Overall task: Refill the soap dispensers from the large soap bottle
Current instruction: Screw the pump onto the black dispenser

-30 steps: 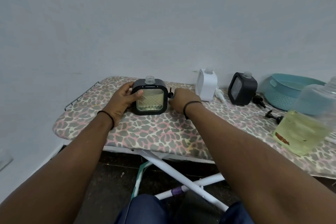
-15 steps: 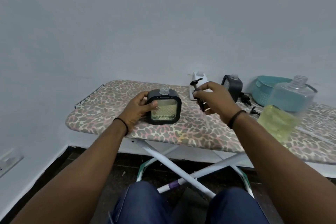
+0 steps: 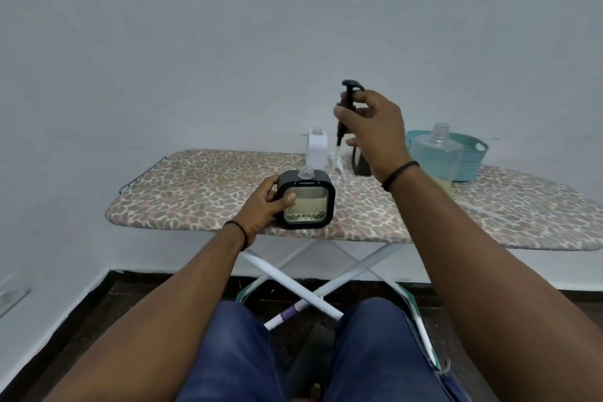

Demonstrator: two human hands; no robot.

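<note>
The right hand [image 3: 372,127] is up in the air now, above the middle of the frame, where 1 second ago it was down behind the dispenser reaching for something. Its fingers pinch the black plastic pump head with its thin dip tube [image 3: 345,108], the tube hanging straight down and the nozzle on top. Lower centre, the left hand [image 3: 266,206] wraps the left side of the square black-framed soap dispenser with a ribbed clear window [image 3: 306,201], thumb across the front, same grip as before, steadying it on the leopard-print padded ironing board [image 3: 195,192] that serves as the counter. Pale yellow-green soap shows through the window, so this one looks filled, and its clear threaded neck stands open; my read is the pump goes back in next. At right, the large clear soap bottle with a low layer of yellow liquid [image 3: 435,153] sits uncapped, in front of a teal ribbed plastic basket [image 3: 476,153]. A white rectangular dispenser [image 3: 316,150], neck open, stands behind, and a second black dispenser [image 3: 360,166] is mostly hidden by the right wrist; both probably await soap.
</note>
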